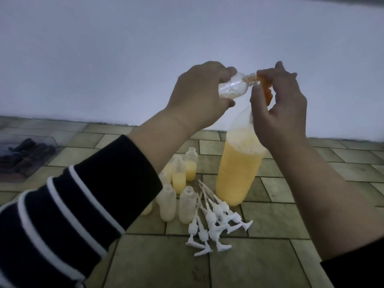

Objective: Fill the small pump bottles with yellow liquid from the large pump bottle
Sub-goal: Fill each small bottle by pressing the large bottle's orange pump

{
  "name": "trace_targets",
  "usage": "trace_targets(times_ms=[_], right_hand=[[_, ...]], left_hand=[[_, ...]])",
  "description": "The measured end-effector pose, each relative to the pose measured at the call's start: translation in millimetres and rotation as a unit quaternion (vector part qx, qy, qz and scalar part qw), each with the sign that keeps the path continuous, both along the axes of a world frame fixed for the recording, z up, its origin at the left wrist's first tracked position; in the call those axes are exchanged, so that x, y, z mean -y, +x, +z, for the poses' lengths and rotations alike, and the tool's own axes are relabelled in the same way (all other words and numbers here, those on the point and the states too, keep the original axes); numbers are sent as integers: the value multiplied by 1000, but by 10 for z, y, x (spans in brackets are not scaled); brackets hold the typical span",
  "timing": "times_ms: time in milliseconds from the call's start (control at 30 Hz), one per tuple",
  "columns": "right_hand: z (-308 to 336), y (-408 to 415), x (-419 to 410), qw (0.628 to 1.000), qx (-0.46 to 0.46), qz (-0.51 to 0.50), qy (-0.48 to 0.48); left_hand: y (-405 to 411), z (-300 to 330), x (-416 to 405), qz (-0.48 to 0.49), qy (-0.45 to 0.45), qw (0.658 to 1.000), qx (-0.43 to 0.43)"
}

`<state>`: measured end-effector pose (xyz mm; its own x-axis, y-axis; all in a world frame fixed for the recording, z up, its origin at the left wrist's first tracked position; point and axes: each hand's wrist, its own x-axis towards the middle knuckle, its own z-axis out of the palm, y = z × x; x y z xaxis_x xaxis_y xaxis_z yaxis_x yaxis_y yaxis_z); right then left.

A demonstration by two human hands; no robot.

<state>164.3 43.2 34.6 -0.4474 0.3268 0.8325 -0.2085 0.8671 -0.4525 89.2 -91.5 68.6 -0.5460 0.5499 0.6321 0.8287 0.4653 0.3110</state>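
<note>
A large pump bottle [239, 167] of yellow liquid stands on the tiled surface at centre right. My right hand [278, 109] grips its orange pump head [267, 92] from above. A small clear bottle [91, 85], tilted on its side, is held in my left hand [197, 94], its open neck against the orange nozzle. Several small bottles [178, 183] stand left of the large one; some hold yellow liquid, some look empty. White pump tops [214, 221] lie in a pile in front of them.
A clear plastic tray [25, 154] with dark items sits at the far left. A pale wall [187, 38] rises behind the tiled surface [259, 256].
</note>
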Motion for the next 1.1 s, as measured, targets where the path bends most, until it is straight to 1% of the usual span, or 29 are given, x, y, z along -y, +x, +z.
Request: trace_targets(times_ms=[67, 167, 267, 333, 433, 533, 667, 767, 833, 900, 1000, 1100], right_hand=[[52, 35, 9, 1000, 8, -4, 5], [65, 47, 2, 1000, -8, 6, -7], [-54, 21, -24, 999, -31, -18, 11], [-123, -3, -36, 999, -40, -23, 5], [-122, 1, -35, 1000, -15, -2, -5], [-27, 67, -21, 999, 26, -11, 15], [215, 165, -21, 998, 65, -18, 21], [302, 216, -69, 993, 119, -12, 8], [291, 239, -109, 991, 135, -9, -5], [266, 245, -130, 990, 140, -7, -7], [243, 231, -141, 991, 134, -14, -3], [216, 201, -129, 993, 121, -14, -12]], left_hand=[[13, 53, 13, -1, 3, 1000, -3], [39, 76, 12, 1, 12, 1000, -13], [63, 38, -13, -16, 22, 1000, -6], [57, 12, -27, -12, 16, 1000, -11], [38, -22, -25, -1, 7, 1000, -11], [34, 14, -17, 6, 4, 1000, -30], [40, 126, 42, 2, 27, 999, -29], [-13, 95, 216, -1, 54, 998, 38], [-57, 5, 431, 4, 113, 989, 95], [-102, -158, 736, 24, 184, 971, 152], [-154, -560, 1274, 74, 261, 932, 239], [-163, -1009, 1683, 132, 286, 900, 302]])
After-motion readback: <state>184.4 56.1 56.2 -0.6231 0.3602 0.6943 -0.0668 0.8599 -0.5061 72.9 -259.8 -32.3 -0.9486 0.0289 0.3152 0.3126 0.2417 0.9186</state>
